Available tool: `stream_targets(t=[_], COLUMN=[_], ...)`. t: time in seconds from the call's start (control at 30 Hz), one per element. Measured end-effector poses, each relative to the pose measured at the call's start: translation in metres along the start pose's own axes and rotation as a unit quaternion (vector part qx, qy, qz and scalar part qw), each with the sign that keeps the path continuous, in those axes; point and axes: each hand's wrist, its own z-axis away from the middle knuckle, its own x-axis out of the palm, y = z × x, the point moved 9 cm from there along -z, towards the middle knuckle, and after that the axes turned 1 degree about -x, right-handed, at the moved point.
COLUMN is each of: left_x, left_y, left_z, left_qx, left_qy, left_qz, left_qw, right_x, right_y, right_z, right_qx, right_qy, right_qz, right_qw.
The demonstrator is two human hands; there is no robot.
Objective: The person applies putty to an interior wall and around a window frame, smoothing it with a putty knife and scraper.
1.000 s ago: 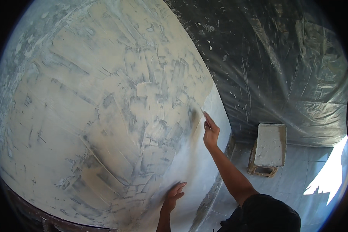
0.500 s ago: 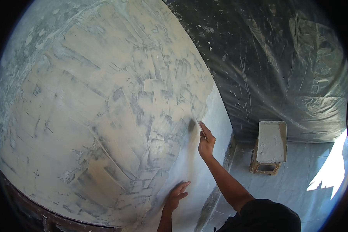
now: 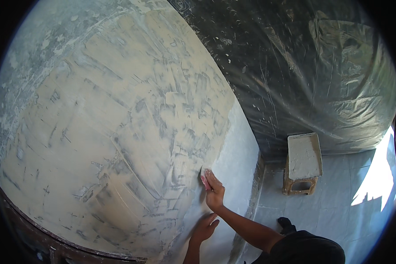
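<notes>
Tool gripped at a patchy, pale-coated wall

Dark cloth of a sleeve fills the lower edge, and the right forearm runs from it up and leftward to the wall. The right hand is closed around the tool, a flat piece with a pale edge and a pinkish-red part beside the fingers. The tool stands close against the wall; whether its edge touches cannot be told. Just below the right wrist, the left hand is raised near the wall with fingers extended and thumb apart. Nothing shows in its grasp, and contact with the surface is unclear.

Beside both hands, the wall carries a smoother, bluish-white band along its right side. Farther left and up, cream coating lies in streaks and ridges, broken by grey patches. Dark brown trim curves along the lower left.

Right of the wall, well apart from the hands, a brown stool stands on grey floor tiles, bearing a rectangular tray of whitish paste. Behind it hangs a dark, glossy plastic sheet, creased and speckled with pale spots. Bright light falls at the far right.
</notes>
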Motion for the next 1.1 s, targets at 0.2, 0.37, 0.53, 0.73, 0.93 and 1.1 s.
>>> stream_targets(t=[0.2, 0.37, 0.53, 0.73, 0.93, 1.1], left_x=[-0.015, -0.010, -0.017, -0.008, -0.016, -0.005], left_y=[0.010, 0.010, 0.010, 0.001, -0.017, -0.006], left_z=[0.017, 0.014, 0.032, 0.019, 0.028, 0.022], left_qx=[0.015, -0.002, -0.052, -0.065, -0.139, -0.148], left_qy=[0.021, 0.007, -0.011, -0.033, -0.081, -0.074], left_qz=[0.101, 0.169, 0.184, 0.267, 0.122, 0.253], left_qw=[0.995, 0.986, 0.982, 0.961, 0.979, 0.953], right_x=[-0.044, -0.029, -0.013, -0.034, 0.003, -0.042], right_y=[0.025, 0.103, 0.025, 0.026, -0.031, -0.004], right_z=[-0.073, -0.121, 0.042, -0.084, 0.035, -0.109], right_qx=[0.112, 0.082, 0.045, 0.077, -0.007, 0.065], right_qy=[0.041, 0.107, -0.072, 0.046, -0.086, 0.037], right_qz=[-0.178, -0.240, -0.065, -0.077, 0.054, -0.084], right_qw=[0.977, 0.961, 0.994, 0.993, 0.995, 0.994])
